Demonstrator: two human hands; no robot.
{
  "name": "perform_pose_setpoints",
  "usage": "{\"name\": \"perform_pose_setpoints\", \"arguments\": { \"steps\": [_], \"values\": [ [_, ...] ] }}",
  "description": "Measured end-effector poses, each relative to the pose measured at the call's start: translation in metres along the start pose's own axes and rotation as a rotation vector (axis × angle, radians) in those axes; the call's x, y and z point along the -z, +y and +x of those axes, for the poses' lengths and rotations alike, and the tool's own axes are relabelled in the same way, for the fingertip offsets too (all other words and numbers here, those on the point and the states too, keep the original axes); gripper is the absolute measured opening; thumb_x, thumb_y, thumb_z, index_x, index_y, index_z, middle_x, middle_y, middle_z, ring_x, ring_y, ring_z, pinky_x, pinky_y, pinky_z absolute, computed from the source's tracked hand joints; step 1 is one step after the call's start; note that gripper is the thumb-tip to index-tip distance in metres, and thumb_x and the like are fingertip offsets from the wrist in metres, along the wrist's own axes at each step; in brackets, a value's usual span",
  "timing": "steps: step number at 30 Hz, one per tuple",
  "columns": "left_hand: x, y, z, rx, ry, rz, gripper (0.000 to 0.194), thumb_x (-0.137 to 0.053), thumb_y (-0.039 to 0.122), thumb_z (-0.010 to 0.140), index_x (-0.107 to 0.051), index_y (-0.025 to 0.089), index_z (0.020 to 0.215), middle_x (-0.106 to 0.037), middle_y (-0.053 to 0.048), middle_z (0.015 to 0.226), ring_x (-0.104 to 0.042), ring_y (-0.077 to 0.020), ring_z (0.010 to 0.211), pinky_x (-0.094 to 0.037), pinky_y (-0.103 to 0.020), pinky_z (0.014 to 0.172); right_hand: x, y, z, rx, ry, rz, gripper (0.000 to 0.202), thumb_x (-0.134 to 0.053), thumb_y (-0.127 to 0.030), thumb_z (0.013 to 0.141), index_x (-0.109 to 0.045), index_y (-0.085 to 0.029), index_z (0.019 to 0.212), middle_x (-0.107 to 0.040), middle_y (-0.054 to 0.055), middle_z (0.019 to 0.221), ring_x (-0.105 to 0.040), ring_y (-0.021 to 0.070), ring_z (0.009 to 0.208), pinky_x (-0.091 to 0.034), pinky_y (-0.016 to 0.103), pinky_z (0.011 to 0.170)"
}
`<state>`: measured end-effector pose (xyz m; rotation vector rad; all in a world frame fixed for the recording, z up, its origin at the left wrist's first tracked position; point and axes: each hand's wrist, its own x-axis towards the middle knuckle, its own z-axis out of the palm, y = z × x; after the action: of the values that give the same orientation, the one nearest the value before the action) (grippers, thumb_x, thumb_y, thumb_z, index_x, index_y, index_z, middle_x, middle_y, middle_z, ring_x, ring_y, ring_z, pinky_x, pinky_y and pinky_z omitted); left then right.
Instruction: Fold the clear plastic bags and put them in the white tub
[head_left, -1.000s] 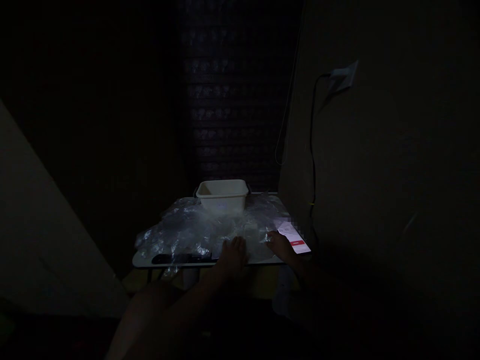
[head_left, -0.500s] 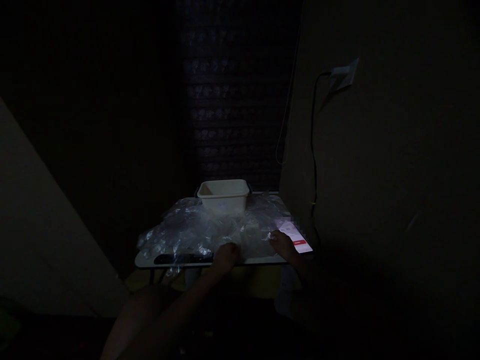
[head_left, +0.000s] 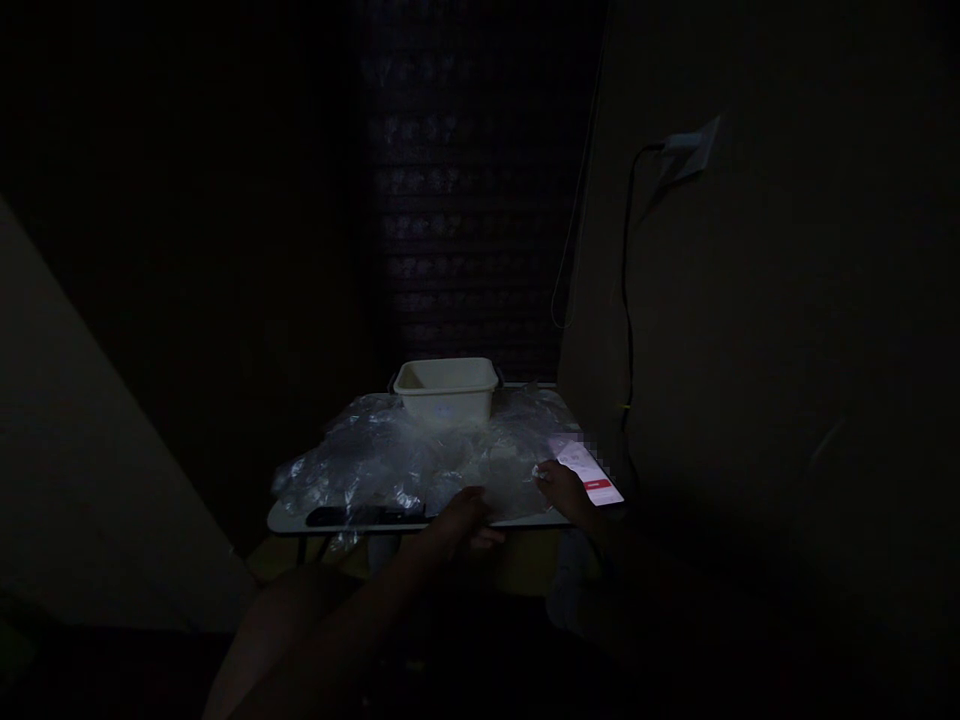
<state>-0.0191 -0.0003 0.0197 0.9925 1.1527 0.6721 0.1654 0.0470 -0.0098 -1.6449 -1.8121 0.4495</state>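
Clear, crinkled plastic bags (head_left: 360,455) lie in a spread heap over the small table (head_left: 283,520). My right hand (head_left: 566,490), near the table's right front, pinches the edge of a clear plastic bag between thumb and fingers. At the front edge, left of it, my left hand (head_left: 465,515) rests by the same bag with its fingers apart; some fingers reach below the table edge. Behind the heap stands a cream plastic tub (head_left: 448,405). The scene is very dark, so fine details of the bags are hard to make out.
A lit phone (head_left: 581,465) lies at the right edge beside my right hand. Some long black object (head_left: 326,517) sits along the front left edge. A black cord (head_left: 626,280) hangs from a wall outlet (head_left: 694,145) on the right. Walls close in on both sides.
My left hand has gone from a closed fist to spread fingers, moving slightly right and down at the table edge. The right hand stays almost in place with its pinch.
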Motion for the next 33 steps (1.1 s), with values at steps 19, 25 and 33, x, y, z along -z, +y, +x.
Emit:
{"name": "perform_pose_setpoints", "arguments": {
  "steps": [19, 25, 33],
  "values": [
    [-0.001, -0.004, 0.016, -0.279, 0.176, 0.166, 0.048, -0.048, 0.005, 0.058, -0.035, 0.011, 0.104, -0.050, 0.005, 0.050, -0.050, -0.0068, 0.047, -0.039, -0.018, 0.047, 0.004, -0.006, -0.003, -0.027, 0.002, -0.002, 0.021, -0.043, -0.018, 0.062, -0.050, -0.017, 0.081, -0.056, 0.003, 0.074, -0.052, 0.0128, 0.065, -0.037, 0.021, 0.054],
    [0.008, 0.003, 0.011, -0.325, 0.321, 0.683, 0.030, -0.043, 0.010, 0.061, -0.048, 0.011, 0.091, -0.055, -0.001, 0.062, -0.050, -0.0083, 0.053, -0.037, -0.017, 0.048, 0.005, -0.010, -0.006, -0.084, -0.005, -0.047, 0.025, -0.042, -0.020, 0.062, -0.048, -0.017, 0.086, -0.055, 0.002, 0.068, -0.051, 0.0117, 0.059, -0.036, 0.020, 0.050],
    [0.004, 0.006, -0.003, -0.389, 0.466, 1.326, 0.023, -0.035, 0.026, 0.069, -0.051, 0.019, 0.085, -0.056, -0.004, 0.076, -0.051, -0.0155, 0.071, -0.037, -0.023, 0.058, 0.005, -0.014, -0.007, -0.062, -0.014, -0.098, 0.028, -0.044, -0.020, 0.062, -0.047, -0.017, 0.089, -0.054, 0.001, 0.066, -0.051, 0.0115, 0.061, -0.034, 0.020, 0.051]
  ]
}}
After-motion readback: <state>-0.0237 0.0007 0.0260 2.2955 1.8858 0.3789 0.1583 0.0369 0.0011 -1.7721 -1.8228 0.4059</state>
